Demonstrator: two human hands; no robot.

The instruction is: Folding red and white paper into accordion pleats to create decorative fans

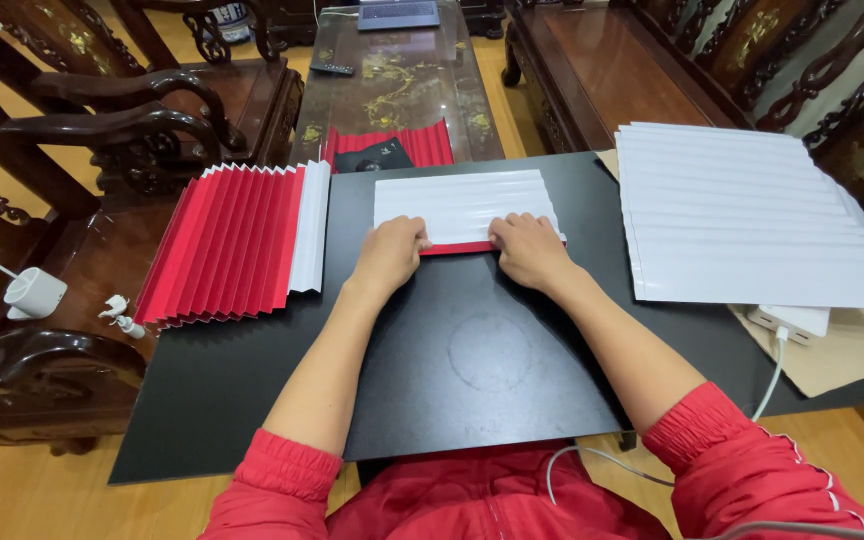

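— What are the hands at, from where you stand?

— Both are pressed down on a pleated sheet of paper, white on top and red beneath (464, 205), lying on the black tabletop (432, 360) just ahead of the person. The left hand (389, 255) pinches its near edge on one side, the right hand (529, 250) on the other, fingers curled narrow over the fold, knuckles up. A strip of red shows between them.

— So which step is this?

— I'd judge a fresh pleat is being creased along the near edge. The next fold would call for even pressure from both hands, and the edge kept parallel to the earlier creases.

— And round about?

— Out beyond the left hand lies a finished red accordion-folded sheet with a white end (237, 245). Well off past the right hand is a large white pleated sheet (752, 215), resting partly on brown card (852, 350). Ahead of the hands, another red pleated piece (422, 143) peeks out, with a small dark object on it; what it is, I can't make out.
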